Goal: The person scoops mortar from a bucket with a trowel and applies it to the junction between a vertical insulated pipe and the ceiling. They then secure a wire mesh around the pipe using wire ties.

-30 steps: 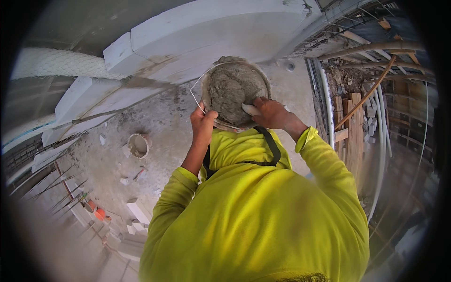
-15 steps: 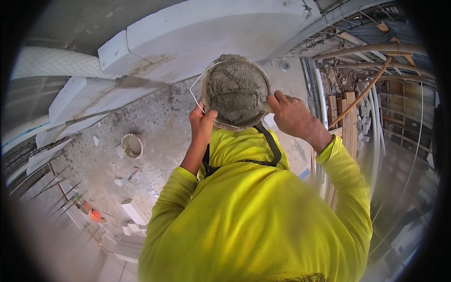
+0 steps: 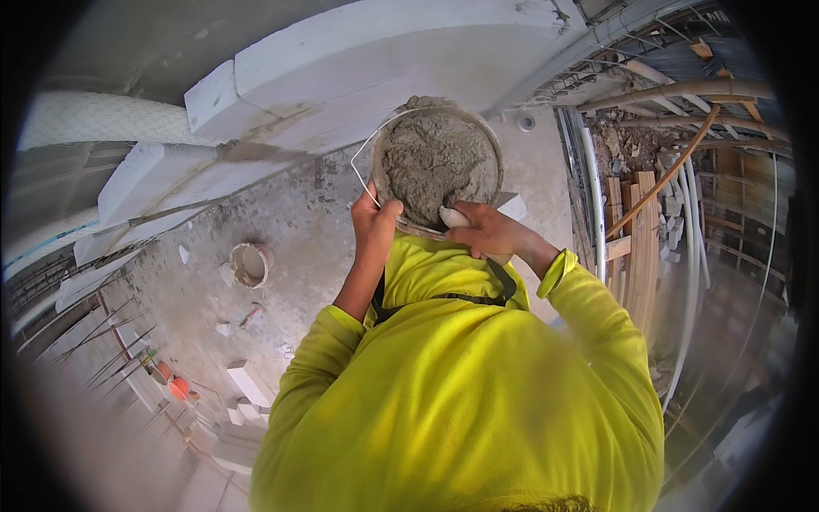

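A round bucket (image 3: 497, 162) of wet grey mortar (image 3: 431, 162) stands upright in front of my chest, its thin wire handle (image 3: 363, 164) leaning out to the left. My left hand (image 3: 375, 224) is closed on the bucket's near-left rim, thumb on top. Over the near-right rim, my right hand (image 3: 488, 230) is wrapped round a pale-handled hand tool (image 3: 454, 218), by its look a trowel. Its working end is hidden in the mortar, which lies in rough, churned lumps.
White block courses (image 3: 358, 64) form a wall beyond the bucket. A second bucket (image 3: 250, 264) stands on the stained concrete floor (image 3: 307, 218) to the left, near loose white blocks (image 3: 250, 384). Timber planks (image 3: 640, 247), pipes (image 3: 688, 222) and rubble lie to the right.
My right hand has moved left and nearer along the rim with the trowel. The mortar surface went from smooth with a straight line across to lumpy. My left hand keeps its hold.
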{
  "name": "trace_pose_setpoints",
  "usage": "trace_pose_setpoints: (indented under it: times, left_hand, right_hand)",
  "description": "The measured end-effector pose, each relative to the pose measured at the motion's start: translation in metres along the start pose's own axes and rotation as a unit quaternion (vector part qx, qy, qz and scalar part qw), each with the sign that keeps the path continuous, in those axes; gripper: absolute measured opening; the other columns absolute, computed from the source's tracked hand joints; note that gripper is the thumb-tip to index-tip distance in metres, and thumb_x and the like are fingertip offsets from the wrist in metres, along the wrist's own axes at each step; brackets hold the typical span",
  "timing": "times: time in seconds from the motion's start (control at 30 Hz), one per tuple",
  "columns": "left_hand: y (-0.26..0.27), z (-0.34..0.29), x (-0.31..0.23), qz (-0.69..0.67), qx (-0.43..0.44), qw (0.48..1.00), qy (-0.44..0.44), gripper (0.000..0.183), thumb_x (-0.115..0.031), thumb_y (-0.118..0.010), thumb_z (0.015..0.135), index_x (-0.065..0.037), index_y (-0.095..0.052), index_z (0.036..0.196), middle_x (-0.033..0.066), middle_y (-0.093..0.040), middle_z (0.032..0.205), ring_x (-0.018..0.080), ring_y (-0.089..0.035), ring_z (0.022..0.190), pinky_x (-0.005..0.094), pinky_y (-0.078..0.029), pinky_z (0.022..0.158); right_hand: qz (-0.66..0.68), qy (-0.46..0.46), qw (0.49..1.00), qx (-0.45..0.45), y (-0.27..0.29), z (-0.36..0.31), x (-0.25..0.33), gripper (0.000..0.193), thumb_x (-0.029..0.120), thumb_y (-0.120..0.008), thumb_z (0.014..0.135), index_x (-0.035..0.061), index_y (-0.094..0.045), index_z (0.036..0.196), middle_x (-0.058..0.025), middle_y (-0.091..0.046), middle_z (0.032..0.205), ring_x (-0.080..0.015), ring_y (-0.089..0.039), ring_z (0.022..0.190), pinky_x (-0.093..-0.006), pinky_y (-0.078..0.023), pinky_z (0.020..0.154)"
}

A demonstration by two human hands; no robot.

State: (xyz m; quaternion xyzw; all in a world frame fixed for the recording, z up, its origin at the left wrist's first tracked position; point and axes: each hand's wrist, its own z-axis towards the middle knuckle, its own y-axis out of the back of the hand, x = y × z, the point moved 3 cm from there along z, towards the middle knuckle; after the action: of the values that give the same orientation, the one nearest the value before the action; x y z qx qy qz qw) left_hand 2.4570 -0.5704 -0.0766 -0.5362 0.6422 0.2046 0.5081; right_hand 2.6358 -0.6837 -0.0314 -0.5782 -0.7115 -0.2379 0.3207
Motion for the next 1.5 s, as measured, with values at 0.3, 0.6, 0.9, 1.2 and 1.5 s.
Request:
trace_pose_setpoints:
  times: [0.3, 0.6, 0.9, 1.2, 1.5]
  left_hand:
    - [0.011, 0.013, 0.015, -0.038, -0.002, 0.997, 0.064, 0.062, 0.009, -0.05, 0.077, 0.005, -0.051, 0.139, 0.0075, -0.063, 0.126, 0.0149, -0.061, 0.108, 0.0277, -0.046, 0.096]
    - [0.037, 0.052, 0.012, 0.001, -0.02, 0.997, 0.079, 0.056, 0.007, -0.05, 0.079, 0.001, -0.055, 0.134, 0.0064, -0.066, 0.115, 0.014, -0.065, 0.09, 0.0261, -0.054, 0.071]
    - [0.024, 0.072, -0.024, 0.019, -0.004, 0.996, 0.091, 0.058, 0.006, -0.051, 0.077, 0.004, -0.055, 0.135, 0.0066, -0.064, 0.122, 0.0145, -0.061, 0.106, 0.0273, -0.047, 0.094]
    - [0.017, 0.069, -0.017, 0.039, -0.019, 0.995, 0.09, 0.056, 0.006, -0.052, 0.079, 0.004, -0.056, 0.135, 0.0046, -0.065, 0.12, 0.0125, -0.061, 0.103, 0.0255, -0.046, 0.091]
    - [-0.002, 0.056, 0.001, 0.028, -0.031, 0.995, 0.09, 0.058, 0.005, -0.053, 0.08, 0.003, -0.054, 0.137, 0.003, -0.065, 0.118, 0.01, -0.06, 0.098, 0.0231, -0.047, 0.087]
  right_hand:
    - [0.22, 0.0, 0.975, 0.027, 0.032, -0.025, 0.0, 0.019, 0.017, -0.062, 0.094, 0.0042, -0.054, 0.106, -0.0002, -0.056, 0.073, -0.0089, -0.054, 0.053, -0.0246, -0.046, 0.051]
    - [-0.188, 0.175, 0.916, -0.308, 0.216, -0.064, 0.147, 0.026, 0.017, -0.063, 0.09, 0.001, -0.057, 0.11, -0.0055, -0.059, 0.073, -0.0148, -0.059, 0.059, -0.0283, -0.047, 0.054]
    - [-0.518, 0.187, 0.647, -0.528, 0.325, -0.035, 0.147, 0.041, 0.012, -0.065, 0.084, 0.005, -0.055, 0.123, -0.0167, -0.065, 0.1, -0.0399, -0.068, 0.085, -0.0468, -0.056, 0.074]
    - [-0.472, 0.083, 0.864, -0.154, 0.152, 0.008, 0.06, 0.038, 0.022, -0.061, 0.088, 0.0041, -0.055, 0.12, -0.0188, -0.066, 0.099, -0.0396, -0.068, 0.081, -0.0483, -0.056, 0.074]
    - [-0.313, -0.028, 0.946, 0.079, 0.068, 0.056, 0.016, 0.039, 0.026, -0.058, 0.09, 0.0058, -0.054, 0.123, -0.0249, -0.066, 0.1, -0.0429, -0.065, 0.097, -0.052, -0.052, 0.084]
